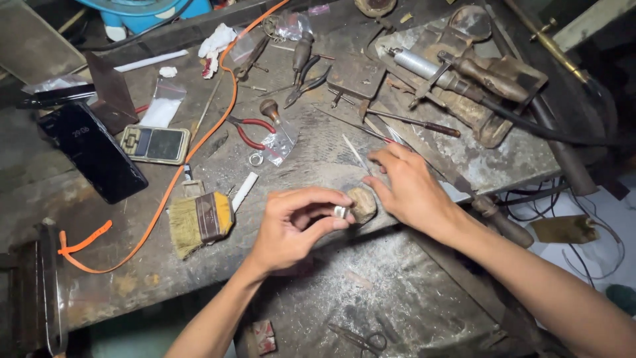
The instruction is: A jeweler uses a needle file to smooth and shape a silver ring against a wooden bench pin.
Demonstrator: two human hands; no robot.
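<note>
Left hand point(291, 225) grip pinching small silver ring point(340, 211) against wooden peg point(362, 203); right hand point(405, 185) grip apparently pinching thin metal tool point(356, 153), over table point(318, 152).

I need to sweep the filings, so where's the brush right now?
In the head view the brush lies on the bench left of the left hand, beside the orange strap and below the small scale.
</note>
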